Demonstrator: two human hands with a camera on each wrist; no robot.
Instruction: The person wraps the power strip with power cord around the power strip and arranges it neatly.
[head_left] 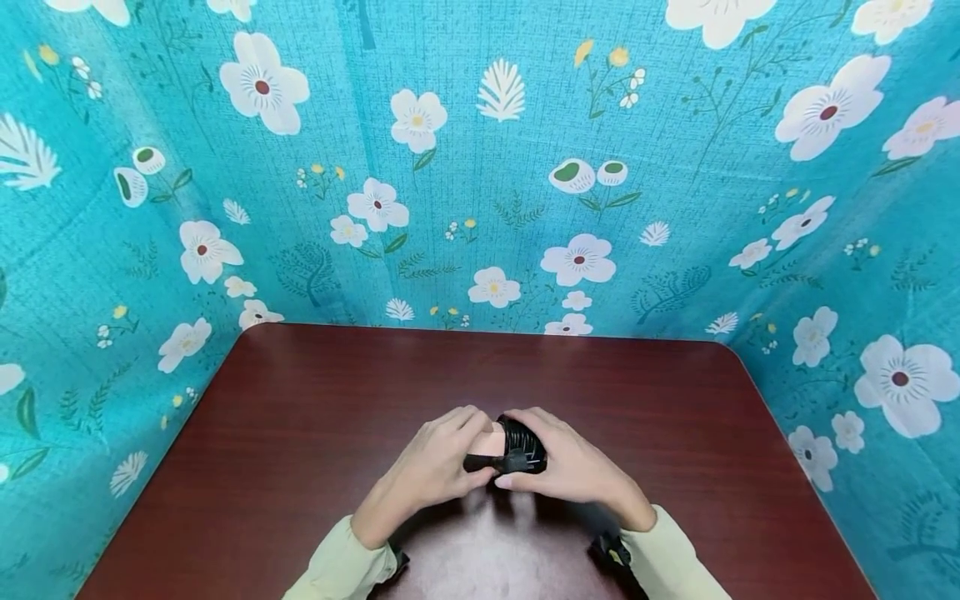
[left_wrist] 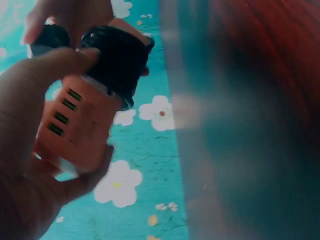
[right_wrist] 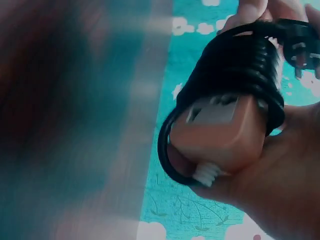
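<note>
Both hands hold a pinkish power strip (head_left: 489, 443) with a row of several USB ports on one side, seen in the left wrist view. Its black cord (right_wrist: 235, 65) is wound in tight coils around the body. My left hand (head_left: 438, 458) grips the port end, thumb reaching onto the coils. Around the coiled end curls my right hand (head_left: 581, 467). A black plug (right_wrist: 300, 45) with metal prongs lies against the coils. In the right wrist view a cord loop hangs past the block's end, near a white ribbed cord collar (right_wrist: 206, 173).
The dark red wooden table (head_left: 315, 408) spreads under the hands. A blue flowered cloth (head_left: 465, 192) hangs behind it and along both sides. Black wrist gear (head_left: 611, 550) sits at the sleeve cuffs.
</note>
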